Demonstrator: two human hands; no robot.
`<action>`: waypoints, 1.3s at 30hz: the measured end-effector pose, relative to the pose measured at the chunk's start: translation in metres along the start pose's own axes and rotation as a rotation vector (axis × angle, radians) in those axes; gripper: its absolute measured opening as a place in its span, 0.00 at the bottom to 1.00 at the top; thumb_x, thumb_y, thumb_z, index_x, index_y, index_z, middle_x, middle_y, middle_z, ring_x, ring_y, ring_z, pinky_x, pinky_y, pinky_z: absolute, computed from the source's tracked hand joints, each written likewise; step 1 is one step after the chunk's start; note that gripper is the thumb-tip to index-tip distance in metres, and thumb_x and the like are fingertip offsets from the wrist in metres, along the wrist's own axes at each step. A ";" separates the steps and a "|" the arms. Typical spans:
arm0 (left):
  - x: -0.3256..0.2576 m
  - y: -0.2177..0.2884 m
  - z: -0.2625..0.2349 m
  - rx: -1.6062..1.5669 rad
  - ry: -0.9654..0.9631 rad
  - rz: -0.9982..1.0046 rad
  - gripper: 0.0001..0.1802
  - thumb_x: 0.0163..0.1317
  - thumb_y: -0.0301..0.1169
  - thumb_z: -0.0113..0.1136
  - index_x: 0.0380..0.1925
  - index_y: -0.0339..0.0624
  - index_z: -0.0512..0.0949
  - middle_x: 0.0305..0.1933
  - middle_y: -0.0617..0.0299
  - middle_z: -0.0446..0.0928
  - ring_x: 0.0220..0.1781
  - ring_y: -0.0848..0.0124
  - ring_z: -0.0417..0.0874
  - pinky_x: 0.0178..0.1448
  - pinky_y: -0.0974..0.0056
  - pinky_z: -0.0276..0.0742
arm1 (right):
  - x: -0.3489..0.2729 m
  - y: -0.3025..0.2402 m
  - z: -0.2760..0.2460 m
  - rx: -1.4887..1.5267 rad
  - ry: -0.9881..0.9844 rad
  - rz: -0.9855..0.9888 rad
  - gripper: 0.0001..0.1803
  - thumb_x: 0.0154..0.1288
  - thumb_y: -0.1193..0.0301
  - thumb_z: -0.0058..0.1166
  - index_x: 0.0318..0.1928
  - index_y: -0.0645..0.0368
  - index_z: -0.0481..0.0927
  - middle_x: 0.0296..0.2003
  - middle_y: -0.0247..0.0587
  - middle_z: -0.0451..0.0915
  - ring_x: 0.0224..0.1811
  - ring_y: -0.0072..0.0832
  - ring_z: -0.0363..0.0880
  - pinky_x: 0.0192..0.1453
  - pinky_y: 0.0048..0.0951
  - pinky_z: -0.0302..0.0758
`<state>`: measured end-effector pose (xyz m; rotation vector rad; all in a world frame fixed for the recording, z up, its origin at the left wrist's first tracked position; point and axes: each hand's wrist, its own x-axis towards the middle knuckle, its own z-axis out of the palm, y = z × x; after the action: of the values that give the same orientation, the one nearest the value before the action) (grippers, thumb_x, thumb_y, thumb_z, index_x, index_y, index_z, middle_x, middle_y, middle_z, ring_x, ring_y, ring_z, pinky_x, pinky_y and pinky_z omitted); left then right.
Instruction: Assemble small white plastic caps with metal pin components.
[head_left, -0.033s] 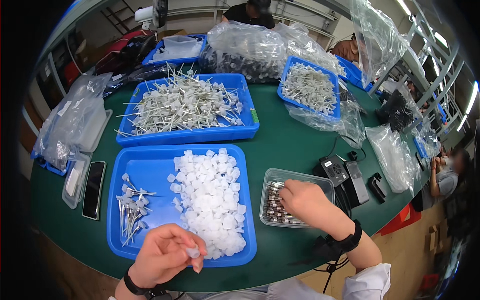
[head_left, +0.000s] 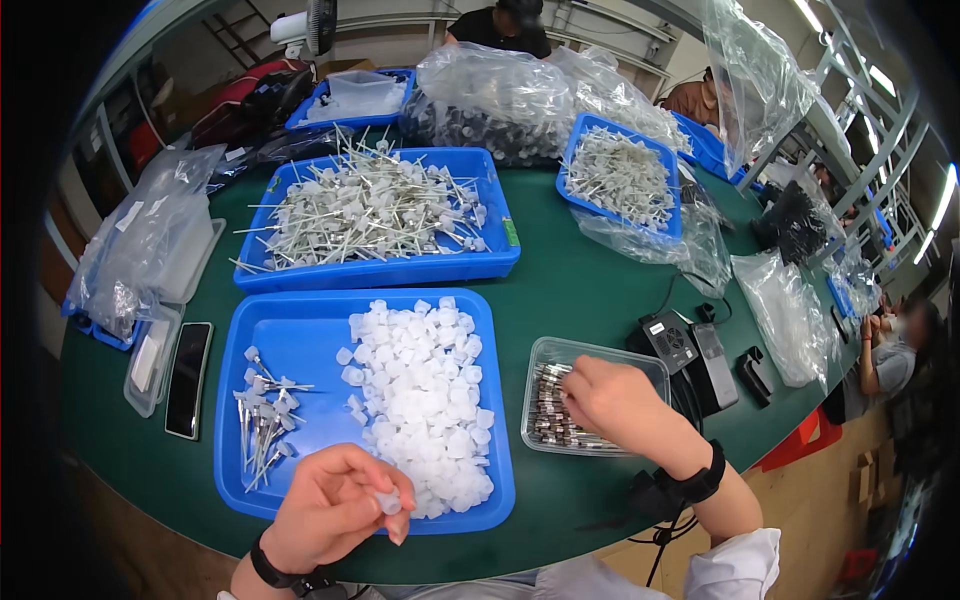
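My left hand [head_left: 335, 510] is closed, pinching a small translucent white plastic cap [head_left: 389, 502] over the near edge of a shallow blue tray [head_left: 310, 345]. A heap of similar white caps [head_left: 425, 390] fills the tray's right half. On its left side lie several thin metal stems with whitish heads [head_left: 265, 420]. My right hand [head_left: 620, 405] reaches into a clear plastic box [head_left: 605, 349] to the right of the tray. Its fingers are bent together at the small metal rods [head_left: 548, 410] in the box; the fingertips' grip is hidden behind the hand.
Behind the near tray stands a blue tray [head_left: 390, 272] heaped with stemmed pieces; a smaller such tray [head_left: 672, 228] sits far right. A phone [head_left: 188, 380] lies at left. Black devices with cables [head_left: 668, 340] and a plastic bag [head_left: 790, 320] are at right. A person [head_left: 500, 30] sits opposite.
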<state>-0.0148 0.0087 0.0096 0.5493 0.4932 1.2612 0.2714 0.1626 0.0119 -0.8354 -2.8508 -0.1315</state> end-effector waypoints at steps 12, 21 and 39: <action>0.005 -0.012 -0.013 -0.142 -0.106 0.057 0.14 0.61 0.17 0.50 0.48 0.26 0.71 0.44 0.43 0.75 0.41 0.60 0.79 0.45 0.58 0.80 | 0.005 -0.086 -0.059 1.497 0.125 0.218 0.18 0.54 0.81 0.61 0.46 0.64 0.73 0.27 0.30 0.79 0.22 0.07 0.71 0.22 0.10 0.63; -0.003 -0.011 -0.010 -0.078 -0.121 0.039 0.15 0.61 0.22 0.55 0.47 0.30 0.72 0.44 0.45 0.74 0.38 0.64 0.78 0.41 0.61 0.77 | 0.010 -0.118 -0.043 2.243 -0.119 -0.020 0.16 0.48 0.83 0.58 0.41 0.79 0.77 0.29 0.55 0.77 0.28 0.34 0.76 0.31 0.29 0.72; 0.000 -0.015 -0.012 0.097 -0.062 -0.009 0.14 0.56 0.23 0.62 0.42 0.31 0.76 0.43 0.42 0.74 0.38 0.62 0.80 0.39 0.62 0.81 | 0.009 -0.138 -0.002 1.342 0.448 0.017 0.12 0.49 0.83 0.63 0.34 0.69 0.76 0.25 0.46 0.80 0.25 0.34 0.82 0.27 0.26 0.77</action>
<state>-0.0112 0.0069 -0.0094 0.6652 0.5060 1.2122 0.1890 0.0514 0.0107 -0.3978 -1.8281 1.2414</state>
